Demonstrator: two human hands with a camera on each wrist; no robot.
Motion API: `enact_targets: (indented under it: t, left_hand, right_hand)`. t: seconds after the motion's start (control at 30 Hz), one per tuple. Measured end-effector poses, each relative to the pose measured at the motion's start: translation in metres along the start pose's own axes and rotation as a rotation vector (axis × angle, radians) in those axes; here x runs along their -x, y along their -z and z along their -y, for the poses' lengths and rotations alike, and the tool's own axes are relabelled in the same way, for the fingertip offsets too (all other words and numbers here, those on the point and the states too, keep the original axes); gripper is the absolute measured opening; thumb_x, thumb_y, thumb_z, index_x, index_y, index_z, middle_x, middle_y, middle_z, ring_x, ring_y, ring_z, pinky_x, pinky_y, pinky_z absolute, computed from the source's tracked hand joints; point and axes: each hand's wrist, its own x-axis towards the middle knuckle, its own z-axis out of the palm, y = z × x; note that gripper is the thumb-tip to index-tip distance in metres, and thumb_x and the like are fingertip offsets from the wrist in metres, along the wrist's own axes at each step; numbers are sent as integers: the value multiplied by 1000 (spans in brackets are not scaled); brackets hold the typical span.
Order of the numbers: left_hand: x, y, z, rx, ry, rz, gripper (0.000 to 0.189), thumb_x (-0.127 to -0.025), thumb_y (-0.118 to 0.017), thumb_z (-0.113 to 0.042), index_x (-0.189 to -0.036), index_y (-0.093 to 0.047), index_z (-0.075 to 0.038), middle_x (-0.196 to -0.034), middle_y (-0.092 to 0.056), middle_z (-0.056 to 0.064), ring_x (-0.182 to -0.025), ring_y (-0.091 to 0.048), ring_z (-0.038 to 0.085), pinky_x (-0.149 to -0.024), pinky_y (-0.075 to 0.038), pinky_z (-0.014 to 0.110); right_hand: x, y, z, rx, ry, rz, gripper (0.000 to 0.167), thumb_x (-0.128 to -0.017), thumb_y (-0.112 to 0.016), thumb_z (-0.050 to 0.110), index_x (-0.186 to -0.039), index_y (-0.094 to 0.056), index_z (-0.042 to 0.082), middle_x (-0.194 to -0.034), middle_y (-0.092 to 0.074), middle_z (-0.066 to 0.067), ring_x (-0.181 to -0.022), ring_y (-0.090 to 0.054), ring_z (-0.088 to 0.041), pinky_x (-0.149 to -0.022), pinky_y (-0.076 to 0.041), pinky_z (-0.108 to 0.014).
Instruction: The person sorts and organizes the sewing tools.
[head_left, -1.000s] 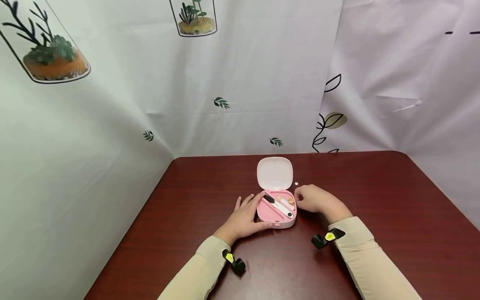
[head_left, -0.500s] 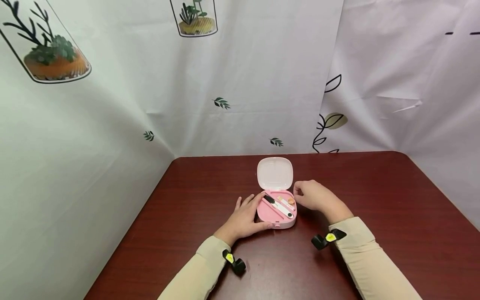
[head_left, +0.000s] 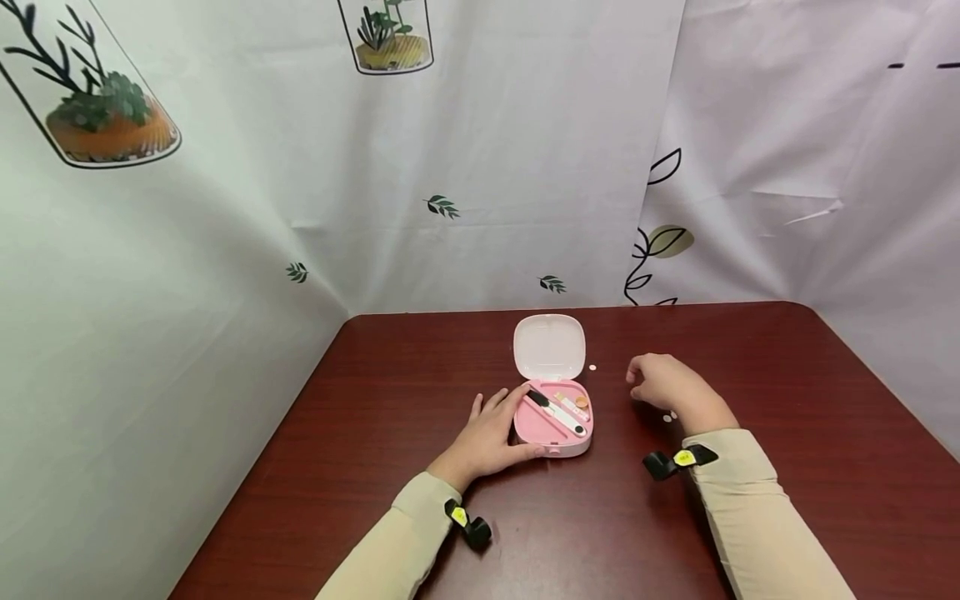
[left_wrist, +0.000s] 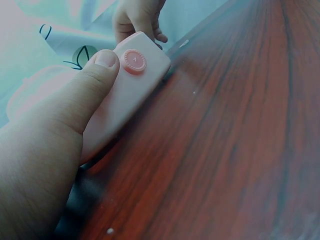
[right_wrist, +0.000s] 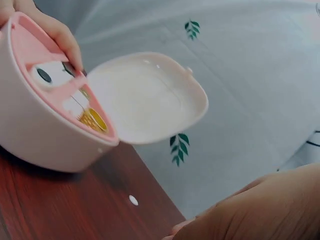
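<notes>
A pink sewing box (head_left: 536, 427) stands on the table with its white lid (head_left: 550, 346) hinged back. My left hand (head_left: 486, 437) grips it from the left, thumb on the front near the round catch (left_wrist: 134, 61), fingers at the far left side. Inside lie a white tool with a black end (head_left: 558, 414) and a gold dimpled thimble (right_wrist: 93, 120). To the right, my right hand (head_left: 672, 390) hovers with loosely bent fingers, and nothing shows in them. Small white discs (head_left: 667, 418) lie close by its wrist, and another white disc (head_left: 592, 367) lies beside the lid.
The dark red wooden table (head_left: 360, 467) has rounded far corners. White printed cloth (head_left: 487, 150) hangs behind it and at the sides. Black wrist cameras sit on both sleeves.
My right hand has moved from the box's right edge away to the right. The disc beside the lid, hidden half a second ago, shows again, and discs show near the wrist. The left hand stays.
</notes>
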Motion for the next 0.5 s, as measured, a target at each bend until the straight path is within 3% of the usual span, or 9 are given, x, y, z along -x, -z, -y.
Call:
enact_targets:
  t: [0.23,0.5]
  left_hand:
    - [0,0,0,-2,7,3,104,-82,-63,-75,-163,-16,-30,-159,-40,1,-149,-30,29,-119,-9,63]
    - [1,1,-1,13,7,-1,101,-82,-65,-73,-162,-19,-32,-158,-42,1,-150,-30,27,-120,-7,62]
  right_hand:
    - [13,11,-17,-57,-57,69,17,-76,-72,-1,-91,-63,0,-78,-62,-9,-64,-58,-22,-60,-48,-36]
    - [21,16,-33,-23,-115,127,18,-74,-76,-3,-85,-62,2,-78,-58,-8,-70,-51,-24,-63,-45,-36]
